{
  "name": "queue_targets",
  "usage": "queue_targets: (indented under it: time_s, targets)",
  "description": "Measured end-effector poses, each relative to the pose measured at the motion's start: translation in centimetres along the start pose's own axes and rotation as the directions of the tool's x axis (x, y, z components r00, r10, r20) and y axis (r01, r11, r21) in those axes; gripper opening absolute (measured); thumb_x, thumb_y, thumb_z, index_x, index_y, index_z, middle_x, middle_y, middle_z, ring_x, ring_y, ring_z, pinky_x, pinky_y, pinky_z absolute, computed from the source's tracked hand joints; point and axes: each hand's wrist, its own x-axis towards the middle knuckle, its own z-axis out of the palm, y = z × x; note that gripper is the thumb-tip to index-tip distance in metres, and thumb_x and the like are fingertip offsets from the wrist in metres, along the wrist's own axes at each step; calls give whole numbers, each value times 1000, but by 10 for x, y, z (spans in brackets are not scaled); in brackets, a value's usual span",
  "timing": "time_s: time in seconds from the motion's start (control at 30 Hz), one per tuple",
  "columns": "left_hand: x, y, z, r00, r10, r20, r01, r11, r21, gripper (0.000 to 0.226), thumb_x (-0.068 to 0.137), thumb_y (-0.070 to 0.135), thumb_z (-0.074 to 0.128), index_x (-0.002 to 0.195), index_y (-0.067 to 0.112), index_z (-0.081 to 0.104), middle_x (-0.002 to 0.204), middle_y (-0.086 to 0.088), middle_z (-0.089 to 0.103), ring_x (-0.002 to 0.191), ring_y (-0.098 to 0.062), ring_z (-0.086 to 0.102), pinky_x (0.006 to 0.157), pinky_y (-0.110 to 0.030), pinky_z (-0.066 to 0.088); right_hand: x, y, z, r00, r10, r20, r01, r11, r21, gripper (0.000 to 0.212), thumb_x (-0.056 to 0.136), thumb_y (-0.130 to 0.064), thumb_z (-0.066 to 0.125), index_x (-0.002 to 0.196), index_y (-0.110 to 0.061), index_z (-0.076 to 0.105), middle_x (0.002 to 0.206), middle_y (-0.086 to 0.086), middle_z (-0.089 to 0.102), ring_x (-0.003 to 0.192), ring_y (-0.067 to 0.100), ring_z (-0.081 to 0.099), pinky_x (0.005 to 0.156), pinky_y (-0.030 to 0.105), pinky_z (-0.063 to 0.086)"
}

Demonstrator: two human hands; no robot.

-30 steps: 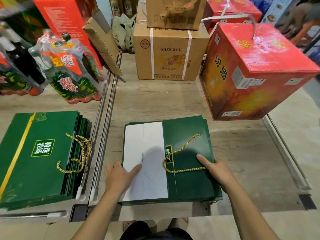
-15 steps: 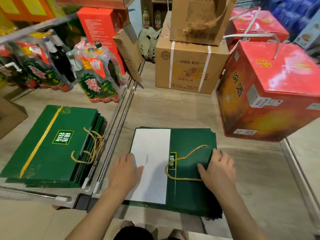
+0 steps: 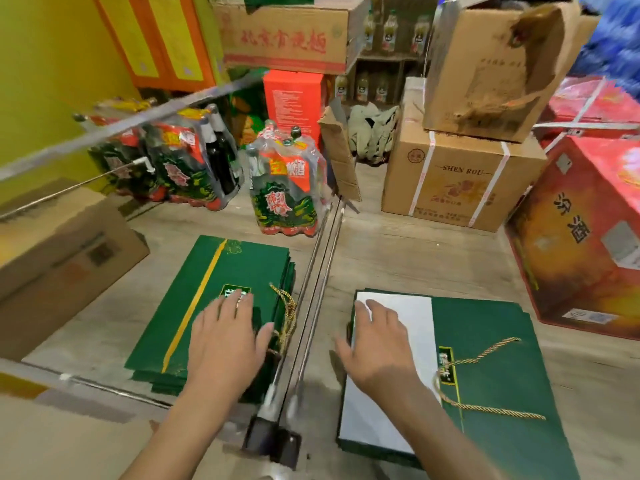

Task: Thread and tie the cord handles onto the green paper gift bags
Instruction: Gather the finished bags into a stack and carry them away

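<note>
Two stacks of flat green paper gift bags lie on wooden shelves. The left stack shows a yellow stripe, and gold cord handles bunch at its right edge. My left hand lies flat on that stack, fingers spread. On the right stack the top bag shows a white panel, with a gold cord handle looped across its green part. My right hand rests open on the white panel near the stack's left edge. Neither hand holds a cord.
Metal shelf rails run between the two stacks. Shrink-wrapped bottle packs stand behind the left stack. Cardboard cartons and a red gift box crowd the back and right. Another carton sits at the far left.
My left hand moved from the white panel across the rails onto the left stack. My right hand left the green part and cord for the white panel. The view swung left.
</note>
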Motion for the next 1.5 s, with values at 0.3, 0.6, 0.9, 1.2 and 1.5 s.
queue_targets:
  time_s: [0.3, 0.6, 0.9, 1.2, 1.5]
  targets:
    - [64, -149, 15, 946, -227, 233, 271, 946, -177, 69, 94, 63, 50, 140, 11, 45, 139, -12, 56, 126, -36, 50, 101, -44, 43, 39, -132, 49, 998, 65, 4, -62, 922, 382, 63, 99, -56, 51, 150, -23, 36, 146, 0, 47, 133, 20, 43, 110, 37, 40]
    - [89, -204, 58, 657, -124, 744, 700, 466, -541, 103, 70, 76, 73, 143, 10, 44, 139, -11, 55, 120, -31, 58, 103, -47, 50, 79, -157, 86, 913, 310, 263, -407, 670, 621, 68, 93, -61, 59, 146, -21, 42, 137, -1, 62, 121, 21, 61, 101, 35, 49]
    - [81, -219, 72, 606, -6, 795, 770, 253, -585, 85, 52, 82, 80, 109, 19, 72, 103, -2, 78, 100, -24, 73, 97, -46, 55, 105, -157, 103, 793, 371, 484, -602, 352, 716, 83, 74, -69, 75, 135, -16, 56, 124, 0, 69, 111, 21, 66, 100, 36, 52]
    - [93, -223, 62, 504, 137, 853, 845, 126, -520, 72, 68, 63, 83, 118, 13, 73, 109, -13, 76, 102, -31, 73, 100, -47, 54, 107, -158, 99, 778, 218, 590, -614, 63, 787, 56, 80, -47, 85, 120, -13, 66, 108, 5, 77, 101, 23, 73, 74, 31, 58]
    - [84, -228, 58, 512, 123, 850, 856, 10, -517, 59, 76, 49, 76, 119, 9, 72, 111, -18, 75, 105, -36, 71, 100, -51, 53, 89, -166, 118, 777, 185, 601, -615, 22, 788, 59, 80, -56, 81, 123, -18, 69, 106, 4, 79, 98, 22, 77, 94, 41, 60]
